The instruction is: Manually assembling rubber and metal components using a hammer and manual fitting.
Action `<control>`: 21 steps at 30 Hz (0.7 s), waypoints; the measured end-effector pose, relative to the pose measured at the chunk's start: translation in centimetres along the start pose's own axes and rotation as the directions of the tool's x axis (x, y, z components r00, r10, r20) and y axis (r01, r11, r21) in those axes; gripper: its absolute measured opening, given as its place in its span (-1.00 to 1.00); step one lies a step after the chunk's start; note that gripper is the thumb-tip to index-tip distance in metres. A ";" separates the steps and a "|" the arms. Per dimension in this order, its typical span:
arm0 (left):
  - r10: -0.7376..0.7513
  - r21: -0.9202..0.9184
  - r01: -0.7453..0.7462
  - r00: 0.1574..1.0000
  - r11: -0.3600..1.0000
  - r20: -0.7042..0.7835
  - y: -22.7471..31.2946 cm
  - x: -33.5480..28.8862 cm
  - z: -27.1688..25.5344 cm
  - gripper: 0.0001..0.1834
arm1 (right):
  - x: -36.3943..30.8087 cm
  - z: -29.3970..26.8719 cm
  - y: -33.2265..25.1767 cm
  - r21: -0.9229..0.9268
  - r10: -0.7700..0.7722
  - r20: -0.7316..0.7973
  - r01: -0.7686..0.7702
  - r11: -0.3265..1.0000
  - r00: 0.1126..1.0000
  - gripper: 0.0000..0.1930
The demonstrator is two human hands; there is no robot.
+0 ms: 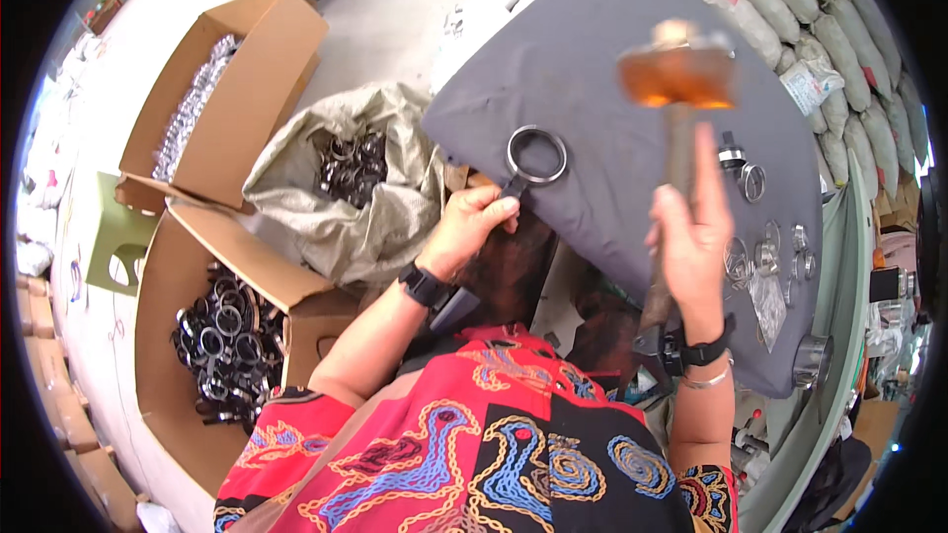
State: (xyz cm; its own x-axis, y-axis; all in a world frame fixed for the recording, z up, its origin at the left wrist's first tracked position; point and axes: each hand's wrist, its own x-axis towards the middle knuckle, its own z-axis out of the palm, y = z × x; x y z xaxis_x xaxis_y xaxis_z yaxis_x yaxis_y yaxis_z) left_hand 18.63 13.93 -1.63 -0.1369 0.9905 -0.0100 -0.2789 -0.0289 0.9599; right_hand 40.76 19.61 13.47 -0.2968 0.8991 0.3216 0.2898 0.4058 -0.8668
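The left hand (470, 228), closed, pinches a black-stemmed silver metal ring (517, 180) just beyond its fingertips, while the right hand (691, 237), forefinger extended, grips a brown-handled, amber-headed mallet (677, 79) ahead of it; hammering seems in hand, calling for careful aim.

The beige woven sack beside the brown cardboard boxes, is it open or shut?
Open: the beige woven sack has its mouth spread wide, and dark shiny parts show inside.

At the left edge of the grey counter (602, 158), the left hand (467, 227) holds a ring (538, 179) by its black handle (513, 190); the right hand (691, 242) grips a hammer (679, 94). 2 open cartons (249, 109) stand beyond that edge.
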 end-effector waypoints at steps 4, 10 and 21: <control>0.001 -0.082 0.000 1.000 0.997 0.018 0.0 0.1 0.0 -0.76 | -3.1 1.3 2.8 -0.173 0.034 0.219 0.005 0.985 0.975 -0.34; -0.019 0.072 0.022 0.999 0.997 -0.048 1.8 -0.6 0.8 -0.73 | -5.3 2.4 6.6 -0.146 -0.120 0.160 0.144 0.979 0.980 -0.31; 0.029 -0.063 -0.030 0.999 0.998 -0.017 -1.5 0.2 -1.4 -0.78 | -6.2 1.6 5.3 -0.016 0.131 0.269 -0.131 0.991 0.954 -0.24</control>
State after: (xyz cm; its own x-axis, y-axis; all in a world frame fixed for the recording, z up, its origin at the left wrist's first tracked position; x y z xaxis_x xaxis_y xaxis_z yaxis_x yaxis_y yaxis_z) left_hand 17.72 14.04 -3.46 -0.1615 0.9868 0.0130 -0.3341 -0.0670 0.9401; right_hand 42.74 15.91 6.26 -0.4899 0.8670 0.0911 0.3406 0.2866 -0.8955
